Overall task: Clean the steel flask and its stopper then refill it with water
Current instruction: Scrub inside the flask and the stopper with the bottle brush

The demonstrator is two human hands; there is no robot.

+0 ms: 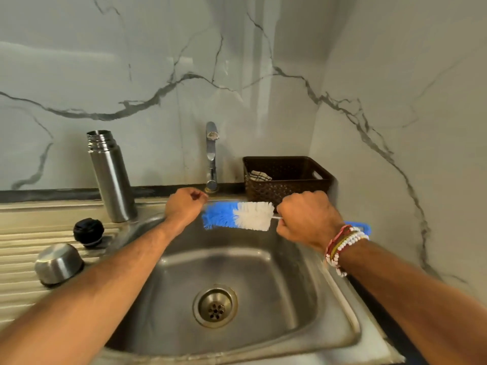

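1. Grips the thin wire stem of the bottle brush in the right hand, fingers curled tight, level over the smooth steel sink; fluffy bristles, white beside the knuckles, blue at the far tip.
2. Clenches the left hand into a fist just beside that blue tip.
3. Left of the left hand: steel flask, upright and uncapped, a brushed cylinder with a threaded neck, on the ribbed drainboard.
4. Left of the left forearm: round black stopper; nearer still, a domed steel cap, mouth down.
5. Just beyond the left hand: chrome tap. Just beyond the right hand: brown perforated basket holding a checked cloth.
6. Wears beaded bracelets on the right wrist.
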